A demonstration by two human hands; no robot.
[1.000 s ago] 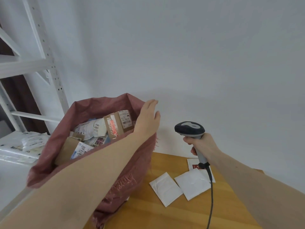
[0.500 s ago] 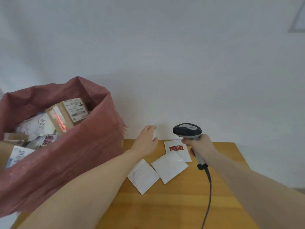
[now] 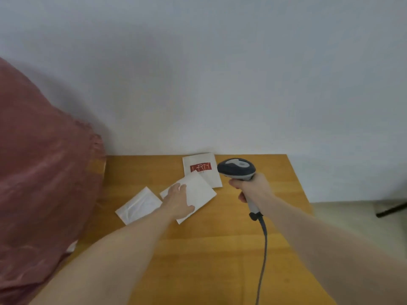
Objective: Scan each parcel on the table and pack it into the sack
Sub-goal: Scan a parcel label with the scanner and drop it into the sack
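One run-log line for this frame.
left hand flat on middle white parcel | right hand grips scanner | three parcels on table | sack at left

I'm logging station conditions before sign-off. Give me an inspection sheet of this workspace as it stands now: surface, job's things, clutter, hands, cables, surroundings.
Surface: wooden table, against the wall.
Job's things: three flat white parcels; the left parcel lies apart, the middle parcel overlaps the logo parcel. The red sack stands at the table's left edge; its contents are not in view.
Clutter: nothing seen.
Hands: the left hand rests flat on the middle parcel, fingers straight. The right hand grips the scanner, held above the table.
Cables: the scanner cable runs from the handle toward the near edge.
Surroundings: plain white wall; floor at right with a dark object, unclear.
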